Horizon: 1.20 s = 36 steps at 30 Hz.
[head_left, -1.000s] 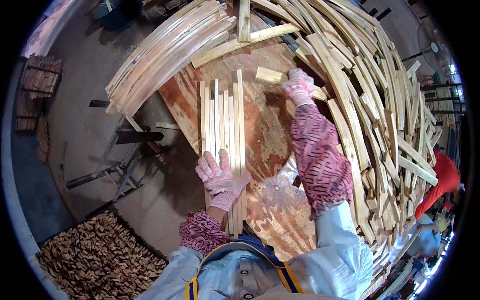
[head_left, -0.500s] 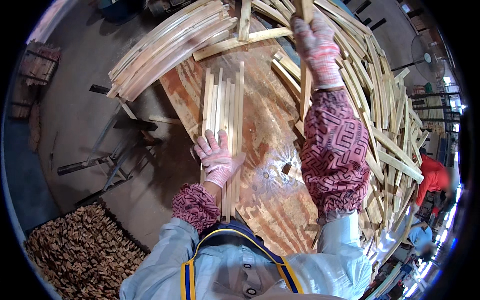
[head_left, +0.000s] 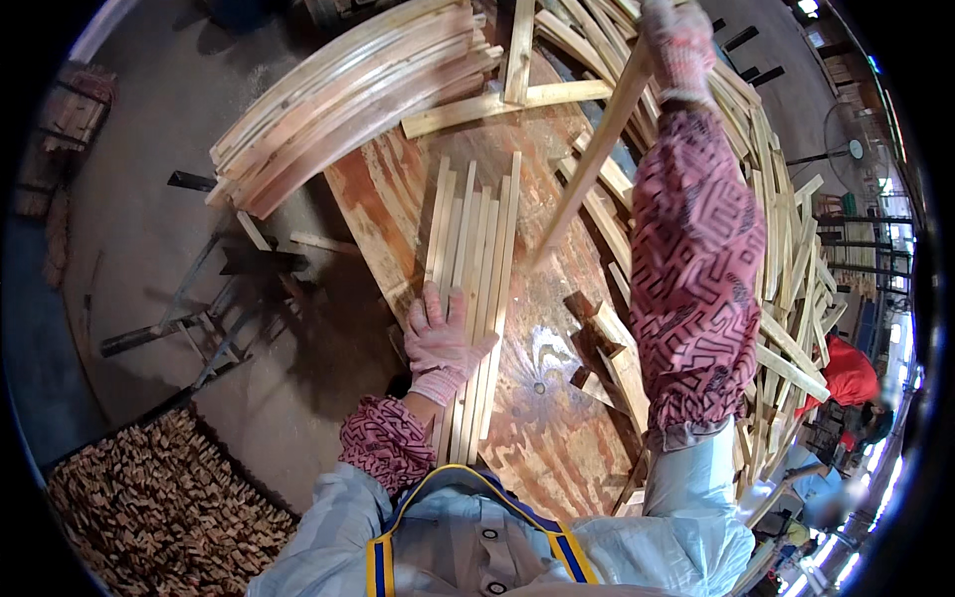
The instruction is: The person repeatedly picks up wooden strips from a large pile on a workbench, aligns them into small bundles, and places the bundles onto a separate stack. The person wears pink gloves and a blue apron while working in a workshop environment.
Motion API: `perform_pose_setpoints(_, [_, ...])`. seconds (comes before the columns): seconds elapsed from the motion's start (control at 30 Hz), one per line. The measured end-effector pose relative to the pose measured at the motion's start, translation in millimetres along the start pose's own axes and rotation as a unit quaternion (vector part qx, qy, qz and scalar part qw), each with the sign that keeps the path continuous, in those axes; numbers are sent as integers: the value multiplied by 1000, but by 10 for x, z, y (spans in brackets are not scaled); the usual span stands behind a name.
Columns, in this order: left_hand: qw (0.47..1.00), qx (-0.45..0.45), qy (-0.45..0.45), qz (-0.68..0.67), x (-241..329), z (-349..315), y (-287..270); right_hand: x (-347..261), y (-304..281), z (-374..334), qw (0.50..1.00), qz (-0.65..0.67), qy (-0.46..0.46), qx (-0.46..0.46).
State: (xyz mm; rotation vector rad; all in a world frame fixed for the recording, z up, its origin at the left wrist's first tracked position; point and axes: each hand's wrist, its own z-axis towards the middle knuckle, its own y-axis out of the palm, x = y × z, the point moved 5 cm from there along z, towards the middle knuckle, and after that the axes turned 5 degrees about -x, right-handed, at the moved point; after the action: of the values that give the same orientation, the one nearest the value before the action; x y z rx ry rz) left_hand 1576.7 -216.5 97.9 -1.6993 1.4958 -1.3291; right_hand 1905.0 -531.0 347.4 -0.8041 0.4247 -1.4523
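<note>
On the plywood tabletop (head_left: pixel 545 443), the spread left hand (head_left: pixel 441 344) steadies narrow strips (head_left: pixel 483 249); the right hand (head_left: pixel 680 45) grips a slat (head_left: pixel 598 152): hold its end clear.

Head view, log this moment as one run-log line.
left hand: spread on row of wooden strips | right hand: gripping one long strip | surface: worn board | upper left: stacked wood
</note>
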Motion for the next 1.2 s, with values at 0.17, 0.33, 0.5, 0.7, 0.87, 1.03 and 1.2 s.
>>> perform_pose_setpoints(0.17, [993, -76, -54, -66, -113, 106, -234, -727, 571, -952, 962, -9, 9, -273])
perform_pose_setpoints(0.33, [996, 62, 7, -68, -302, 432, -71, -1774, 551, -2885, 802, -13, 195, -565])
perform_pose_setpoints(0.5, [989, 117, 74, -47, -646, 1551, -592, -1436, 851, -2427, 812, 172, 362, -423])
perform_pose_setpoints(0.7, [978, 153, 60, 130, -688, 2871, -1070, -1674, 1610, -949, 829, 142, 277, -464])
perform_pose_setpoints(0.87, [978, 92, 30, 183, -525, 3006, -1193, -1619, 2053, -919, 809, 107, 318, -483])
perform_pose_setpoints(1.03, [974, 1, 21, 225, -348, 3145, -1330, -936, 1748, -1437, 654, 596, 386, -260])
perform_pose_setpoints(1.2, [986, -51, -66, 143, -251, 3030, -1324, -959, 668, -2463, 202, 823, 507, -157])
